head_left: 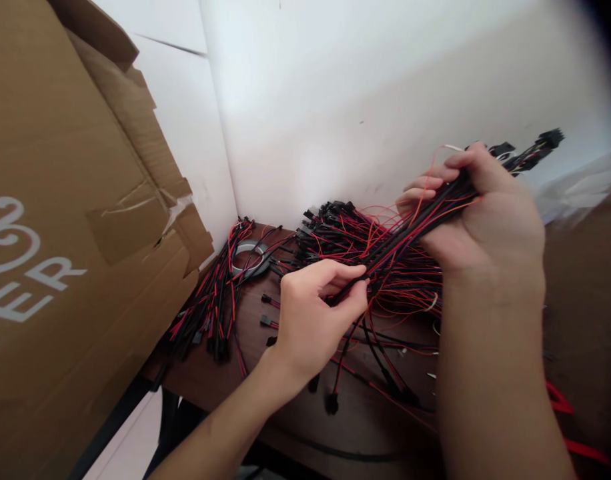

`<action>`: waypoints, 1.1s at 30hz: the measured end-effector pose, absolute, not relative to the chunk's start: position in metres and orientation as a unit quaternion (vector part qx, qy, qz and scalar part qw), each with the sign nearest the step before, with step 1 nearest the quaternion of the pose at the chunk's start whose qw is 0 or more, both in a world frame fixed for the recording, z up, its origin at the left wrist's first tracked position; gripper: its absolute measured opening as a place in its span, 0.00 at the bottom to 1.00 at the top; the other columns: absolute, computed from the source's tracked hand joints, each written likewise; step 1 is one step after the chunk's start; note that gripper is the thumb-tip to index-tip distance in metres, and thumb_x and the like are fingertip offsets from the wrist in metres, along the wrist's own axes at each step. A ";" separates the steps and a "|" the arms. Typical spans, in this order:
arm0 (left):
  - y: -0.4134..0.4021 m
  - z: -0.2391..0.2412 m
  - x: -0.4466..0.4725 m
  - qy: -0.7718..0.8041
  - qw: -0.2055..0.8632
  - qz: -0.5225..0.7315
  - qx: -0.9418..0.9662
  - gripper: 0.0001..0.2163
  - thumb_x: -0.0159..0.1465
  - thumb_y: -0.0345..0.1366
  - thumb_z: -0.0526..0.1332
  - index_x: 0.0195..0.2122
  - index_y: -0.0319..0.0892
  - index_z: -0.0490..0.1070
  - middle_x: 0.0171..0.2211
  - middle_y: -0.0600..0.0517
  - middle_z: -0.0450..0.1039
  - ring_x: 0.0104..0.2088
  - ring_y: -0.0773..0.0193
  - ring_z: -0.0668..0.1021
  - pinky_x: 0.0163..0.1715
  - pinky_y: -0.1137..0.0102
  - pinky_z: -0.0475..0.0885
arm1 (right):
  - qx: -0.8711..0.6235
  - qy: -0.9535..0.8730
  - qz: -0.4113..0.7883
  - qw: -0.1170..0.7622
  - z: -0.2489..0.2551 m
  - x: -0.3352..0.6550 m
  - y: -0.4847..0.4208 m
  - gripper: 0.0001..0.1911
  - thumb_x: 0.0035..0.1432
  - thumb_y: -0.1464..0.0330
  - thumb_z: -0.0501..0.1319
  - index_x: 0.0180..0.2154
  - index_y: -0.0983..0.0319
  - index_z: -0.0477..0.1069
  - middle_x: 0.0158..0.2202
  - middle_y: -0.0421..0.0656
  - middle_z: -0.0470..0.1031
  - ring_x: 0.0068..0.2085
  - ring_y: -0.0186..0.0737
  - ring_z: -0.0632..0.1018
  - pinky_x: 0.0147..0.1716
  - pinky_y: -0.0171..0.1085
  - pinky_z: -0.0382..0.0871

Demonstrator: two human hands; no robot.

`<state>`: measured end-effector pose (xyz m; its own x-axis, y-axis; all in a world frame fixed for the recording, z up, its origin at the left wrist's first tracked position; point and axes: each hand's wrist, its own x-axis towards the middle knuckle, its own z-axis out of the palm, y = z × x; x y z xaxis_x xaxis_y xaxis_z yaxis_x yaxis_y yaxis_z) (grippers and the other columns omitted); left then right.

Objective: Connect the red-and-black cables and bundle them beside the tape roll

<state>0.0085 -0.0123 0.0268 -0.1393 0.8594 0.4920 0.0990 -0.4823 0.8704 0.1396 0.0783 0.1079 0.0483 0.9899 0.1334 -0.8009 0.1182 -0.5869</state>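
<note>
My right hand (485,213) is closed round a bundle of red and black wire leads (410,230), held up above the table with black connectors (535,150) sticking out past my fingers. My left hand (313,317) pinches the lower part of the same bundle between thumb and fingers. Under both hands lies a loose heap of the same wires (345,233) with black plugs, spread over the brown table (295,407).
A big cardboard box (70,220) with taped flaps stands at the left, close to the table edge. A second pile of wires (210,313) and a roll of tape (250,257) lie beside it. A white wall (360,87) closes the back. A red object (560,403) shows at the lower right.
</note>
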 end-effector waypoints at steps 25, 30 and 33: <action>-0.052 -0.009 -0.038 0.448 0.598 0.333 0.574 0.09 0.63 0.34 0.61 0.42 0.36 0.74 0.31 0.49 0.78 0.32 0.67 0.77 0.36 0.72 0.71 | -0.204 -0.159 0.618 0.743 0.099 0.156 0.093 0.23 0.70 0.60 0.45 0.23 0.62 0.56 0.18 0.33 0.65 0.17 0.25 0.68 0.18 0.28 0.65; -0.064 -0.026 -0.038 0.448 0.637 0.401 0.482 0.11 0.62 0.37 0.62 0.42 0.35 0.74 0.33 0.46 0.79 0.30 0.67 0.78 0.37 0.70 0.73 | -0.191 -0.150 0.624 0.743 0.092 0.176 0.097 0.22 0.71 0.60 0.42 0.24 0.61 0.51 0.14 0.30 0.56 0.11 0.23 0.54 0.12 0.26 0.49; -0.067 -0.029 -0.033 0.451 0.625 0.430 0.470 0.12 0.61 0.39 0.64 0.41 0.35 0.74 0.33 0.45 0.80 0.30 0.65 0.79 0.37 0.69 0.75 | -0.195 -0.161 0.621 0.742 0.090 0.182 0.099 0.22 0.70 0.62 0.41 0.23 0.61 0.49 0.13 0.30 0.53 0.11 0.24 0.53 0.12 0.26 0.48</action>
